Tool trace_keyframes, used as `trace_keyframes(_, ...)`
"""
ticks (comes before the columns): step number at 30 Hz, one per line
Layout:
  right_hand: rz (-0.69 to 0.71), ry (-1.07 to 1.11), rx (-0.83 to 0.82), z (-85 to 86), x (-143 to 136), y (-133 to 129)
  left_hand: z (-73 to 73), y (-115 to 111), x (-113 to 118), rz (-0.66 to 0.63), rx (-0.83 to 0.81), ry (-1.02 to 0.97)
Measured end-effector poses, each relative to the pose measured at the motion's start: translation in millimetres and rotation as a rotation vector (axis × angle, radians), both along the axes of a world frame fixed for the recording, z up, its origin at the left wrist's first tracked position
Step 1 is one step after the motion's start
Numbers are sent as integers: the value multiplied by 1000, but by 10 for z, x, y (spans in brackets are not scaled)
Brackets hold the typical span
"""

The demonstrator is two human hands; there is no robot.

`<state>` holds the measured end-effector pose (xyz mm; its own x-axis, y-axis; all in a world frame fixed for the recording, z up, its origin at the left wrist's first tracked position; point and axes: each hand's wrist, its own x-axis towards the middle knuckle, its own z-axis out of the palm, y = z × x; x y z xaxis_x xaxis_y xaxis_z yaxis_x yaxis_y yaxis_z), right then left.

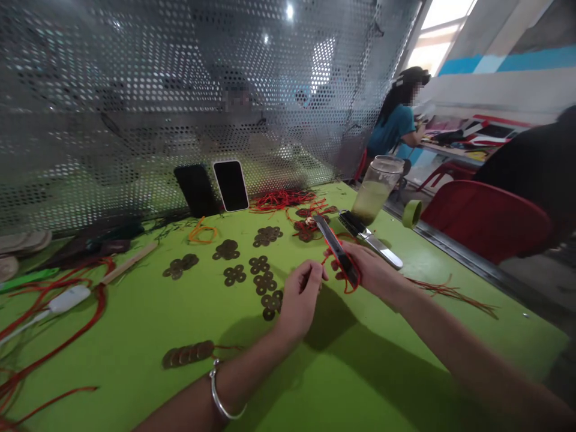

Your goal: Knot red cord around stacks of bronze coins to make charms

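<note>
My right hand (355,264) is closed around a long slim dark tool (335,245), shaped like a box cutter, tilted with its far end up and to the left. A thin red cord (351,290) loops around the tool. My left hand (302,294), a silver bangle on its wrist, is closed beside it, pinching the red cord's end; its fingertips are partly hidden. Clusters of dark round coins with holes (264,282) lie beyond and left of my left hand. An overlapping row of coins (188,354) with a red cord lies near my left forearm.
Two phones (231,186) lean on a perforated metal panel (171,90), near tangled red cord (283,200). At right are a glass jar (377,189), a black-and-silver brush (371,240) and a green ring (411,214). Red cords and a white cable (69,299) lie left. Two people sit beyond.
</note>
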<state>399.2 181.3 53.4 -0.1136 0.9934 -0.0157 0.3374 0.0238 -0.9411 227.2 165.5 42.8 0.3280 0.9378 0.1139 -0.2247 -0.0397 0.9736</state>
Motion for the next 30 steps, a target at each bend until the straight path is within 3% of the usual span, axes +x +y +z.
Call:
trace_keyframes(3,76,205,-77,-50,119,-297,37,37,-17,15,-6,-24)
trace_keyframes(7,139,550,-198,-109,189,-486,62,61,-22,41,-25,-58)
trace_keyframes(16,-33,682,-287,-142,127,-646,83,107,-52,55,-69,-72)
trace_keyframes(18,-27,674,-315,-124,104,-652,91,110,-49,40,-70,-73)
trace_keyframes(24,9,365,-339,26,-17,-633,78,94,-23,-32,-71,-74)
trace_keyframes(30,89,312,-280,65,-107,-541,42,96,-17,-61,-40,-55)
